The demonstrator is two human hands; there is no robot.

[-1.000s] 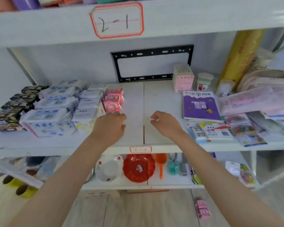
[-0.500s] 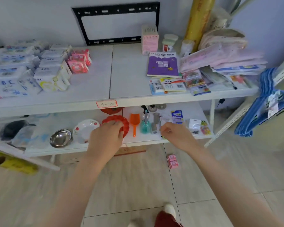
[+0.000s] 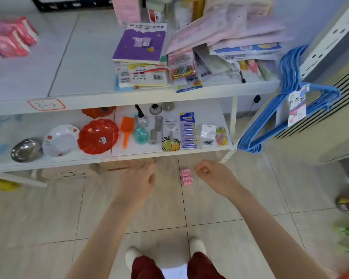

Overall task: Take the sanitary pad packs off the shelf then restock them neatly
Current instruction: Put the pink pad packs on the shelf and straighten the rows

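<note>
1. Two bare hands reach down over the tiled floor in front of a white shelf unit; neither touches anything.
2. The left hand hangs with its fingers loosely curled. Its grip is slack and holds nothing.
3. The right hand has its fingers bent inward and the thumb near the forefinger. Its grip is also empty.
4. One small pink sanitary pad pack lies on the floor between the two hands. It is just beside the right fingertips but apart from them, a little in front of the lower shelf's edge.
5. More pink sanitary pad packs sit blurred at the far left of the upper shelf, well away from both hands.
6. On the same shelf, to the right, a purple book lies on top of other stationery, beside a heap of pink and white packets.
7. The lower shelf carries a steel bowl, a white flowered plate, a red plastic bowl, an orange scoop and a card of batteries, roughly in a row from left to right.
8. A bundle of blue hangers hangs at the right end of the unit.
9. White shoes and dark red trouser legs show at the bottom edge.
</note>
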